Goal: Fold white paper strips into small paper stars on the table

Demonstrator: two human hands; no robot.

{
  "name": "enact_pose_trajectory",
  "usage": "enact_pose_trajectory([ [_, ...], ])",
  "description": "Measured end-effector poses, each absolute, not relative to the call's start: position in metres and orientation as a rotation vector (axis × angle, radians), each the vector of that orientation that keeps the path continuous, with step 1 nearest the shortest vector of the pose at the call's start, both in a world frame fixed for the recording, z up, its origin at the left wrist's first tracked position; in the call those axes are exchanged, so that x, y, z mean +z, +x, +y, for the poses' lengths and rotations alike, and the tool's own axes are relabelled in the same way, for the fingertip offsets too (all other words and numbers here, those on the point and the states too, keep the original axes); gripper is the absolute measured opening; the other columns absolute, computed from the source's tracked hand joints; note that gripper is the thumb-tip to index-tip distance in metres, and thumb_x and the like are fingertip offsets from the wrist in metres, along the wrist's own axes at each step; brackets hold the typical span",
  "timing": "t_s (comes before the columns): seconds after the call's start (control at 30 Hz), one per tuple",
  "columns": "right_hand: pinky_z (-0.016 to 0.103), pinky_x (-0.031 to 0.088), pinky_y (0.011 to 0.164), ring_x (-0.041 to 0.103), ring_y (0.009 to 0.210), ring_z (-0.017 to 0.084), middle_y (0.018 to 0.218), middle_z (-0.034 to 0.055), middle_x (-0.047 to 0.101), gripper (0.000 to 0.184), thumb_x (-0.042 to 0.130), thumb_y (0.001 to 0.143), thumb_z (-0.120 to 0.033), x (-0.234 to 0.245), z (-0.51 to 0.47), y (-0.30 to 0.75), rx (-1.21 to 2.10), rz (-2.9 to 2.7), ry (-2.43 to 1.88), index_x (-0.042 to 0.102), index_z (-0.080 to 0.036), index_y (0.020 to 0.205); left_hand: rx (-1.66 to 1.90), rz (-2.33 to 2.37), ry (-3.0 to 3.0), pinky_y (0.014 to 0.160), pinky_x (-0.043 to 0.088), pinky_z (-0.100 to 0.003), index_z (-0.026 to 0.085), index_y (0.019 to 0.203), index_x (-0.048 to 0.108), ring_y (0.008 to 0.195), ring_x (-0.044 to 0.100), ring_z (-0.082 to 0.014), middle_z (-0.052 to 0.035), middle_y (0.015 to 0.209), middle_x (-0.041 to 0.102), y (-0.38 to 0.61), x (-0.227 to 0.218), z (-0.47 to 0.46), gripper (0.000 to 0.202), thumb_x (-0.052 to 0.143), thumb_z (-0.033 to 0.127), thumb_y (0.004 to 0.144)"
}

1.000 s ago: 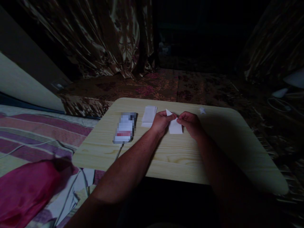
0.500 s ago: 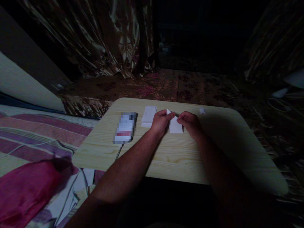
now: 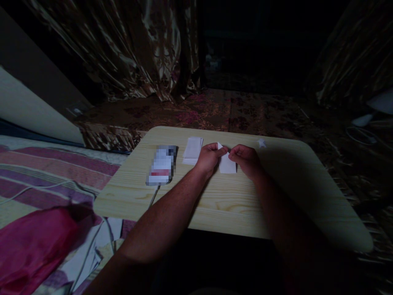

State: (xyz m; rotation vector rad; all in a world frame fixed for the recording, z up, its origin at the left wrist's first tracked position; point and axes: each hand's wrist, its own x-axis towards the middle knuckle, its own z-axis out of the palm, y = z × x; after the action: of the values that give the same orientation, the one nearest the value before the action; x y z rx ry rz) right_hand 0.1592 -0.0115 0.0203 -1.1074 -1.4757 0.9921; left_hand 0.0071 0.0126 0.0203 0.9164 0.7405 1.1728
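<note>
A small white sheet of paper [image 3: 226, 164] sits near the far side of a light wooden table [image 3: 233, 196], one corner lifted. My left hand [image 3: 209, 157] pinches its upper left corner with fingers closed. My right hand [image 3: 246, 160] pinches its right edge, fingers closed too. Both forearms stretch over the table from the near edge.
A stack of white papers [image 3: 193, 150] lies just left of my left hand. Further left is a phone [image 3: 161, 165] with a cable [image 3: 153, 196] running off the table's near edge. A tiny folded paper piece [image 3: 261, 143] lies at the far right. Striped bedding [image 3: 46, 180] lies at the left.
Almost nothing has moved. The lifted corner of the paper has shifted slightly between my left fingers.
</note>
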Motion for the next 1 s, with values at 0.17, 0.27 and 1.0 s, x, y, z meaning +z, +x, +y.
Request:
enact_pose_trajectory([
  [0.17,0.026,0.037,0.054,0.050,0.057,0.012,0.065,-0.0012,0.059,0.017,0.068,0.073,-0.034,0.0210,-0.0113,0.1595,1.004,-1.500,-1.104,0.060,-0.019,0.074,1.168,0.751,0.892,0.051,0.039,-0.026,0.013,0.065,0.064,0.050,0.053,-0.0111,-0.0014,0.058,0.064,0.0082,0.0197,0.0123,0.026,0.083,0.028,0.056],
  [0.27,0.026,0.037,0.054,0.050,0.057,0.012,0.065,-0.0011,0.059,0.017,0.068,0.072,-0.034,0.0221,-0.0119,0.1593,0.999,-1.504,-1.114,0.060,-0.019,0.074,1.177,0.767,0.887,0.051,0.040,-0.026,0.013,0.064,0.063,0.050,0.053,-0.0112,-0.0014,0.058,0.064,0.0083,0.0198,0.0125,0.027,0.084,0.027,0.054],
  [1.0,0.025,0.034,0.051,0.047,0.052,0.011,0.061,-0.0027,0.057,0.017,0.069,0.071,-0.034,0.0248,-0.0154,0.1562,0.956,-1.498,-1.177,0.061,-0.019,0.071,1.199,0.703,0.900,0.061,0.046,-0.027,0.013,0.062,0.064,0.060,0.060,-0.0127,-0.0036,0.066,0.069,0.0088,0.0186,0.0129,0.021,0.083,0.019,0.053],
])
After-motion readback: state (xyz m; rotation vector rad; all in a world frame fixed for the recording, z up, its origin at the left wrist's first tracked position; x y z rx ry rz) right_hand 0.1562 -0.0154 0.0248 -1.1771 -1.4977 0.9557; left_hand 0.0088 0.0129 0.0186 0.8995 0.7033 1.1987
